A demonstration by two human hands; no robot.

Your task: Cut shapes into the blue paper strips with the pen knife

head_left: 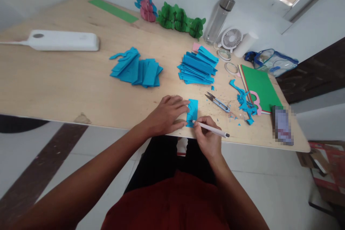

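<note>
A small blue paper piece (193, 107) with dark curved lines drawn on it lies at the table's front edge. My left hand (167, 115) rests flat beside it, fingers stretched out and fingertips touching its left side. In my right hand (208, 134) is a white pen (212, 128), its tip on the lower part of the paper. To the right of the paper lie thread snips (217, 102). Behind it sits a stack of blue paper strips (198, 66), and to the left of that, another fanned pile of blue paper pieces (137, 70).
Blue paper scraps (245, 104) and a pink paper cutout (256, 102) lie at right, by coloured sheets (262, 88) and a blurred phone (282, 125). Along the back stand green paper figures (180, 19), a bottle (219, 21) and a fan (231, 38). A white device (64, 40) lies left.
</note>
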